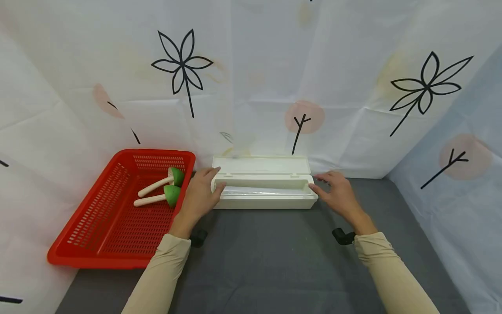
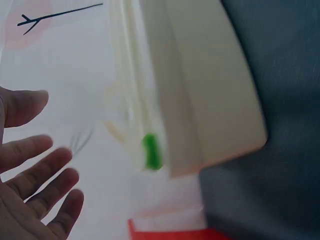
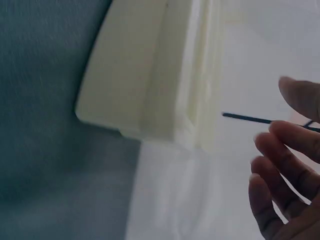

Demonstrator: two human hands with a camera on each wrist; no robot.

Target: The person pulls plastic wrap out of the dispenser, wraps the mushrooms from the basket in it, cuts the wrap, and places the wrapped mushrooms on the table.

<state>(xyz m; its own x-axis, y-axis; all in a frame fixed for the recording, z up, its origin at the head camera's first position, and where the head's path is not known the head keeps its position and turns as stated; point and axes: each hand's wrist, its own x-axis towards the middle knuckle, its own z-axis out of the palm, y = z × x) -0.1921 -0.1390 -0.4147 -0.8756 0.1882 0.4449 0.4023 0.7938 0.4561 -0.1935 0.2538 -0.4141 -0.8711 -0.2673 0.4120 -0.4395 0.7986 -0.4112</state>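
- White box (image 1: 266,203), lid up, on the grey table (image 1: 266,253): probably light, stiff, smooth plastic, best held at both ends.
- Left hand (image 1: 201,192), right hand (image 1: 338,194): fingers apart beside those ends, unclamped; contact hard to tell.

The grey surface (image 1: 270,266) bears a red basket (image 1: 129,231) and, beside it, a long white open box (image 1: 266,203).
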